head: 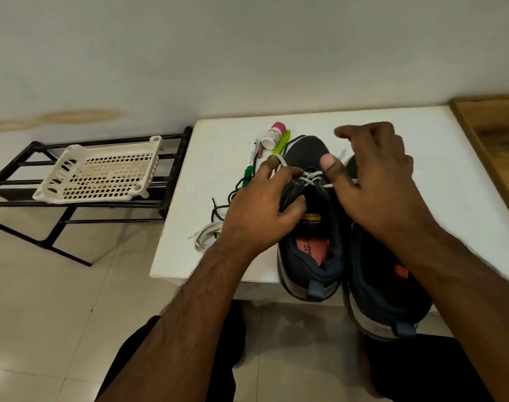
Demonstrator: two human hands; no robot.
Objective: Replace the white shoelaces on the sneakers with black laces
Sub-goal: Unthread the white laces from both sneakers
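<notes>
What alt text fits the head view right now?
Both hands work the white lace on the left dark sneaker atop a white table: left hand grips its side, right hand reaches over. Loose black and white laces lie left.

Right sneaker (383, 288) mostly behind right hand (383, 181); bottle (272, 136) label unreadable.

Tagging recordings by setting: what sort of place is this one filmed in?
Probably a room in a home: a tiled floor, a plain white wall, a low white table bearing sneakers, and a black metal rack holding a white plastic basket.
</notes>
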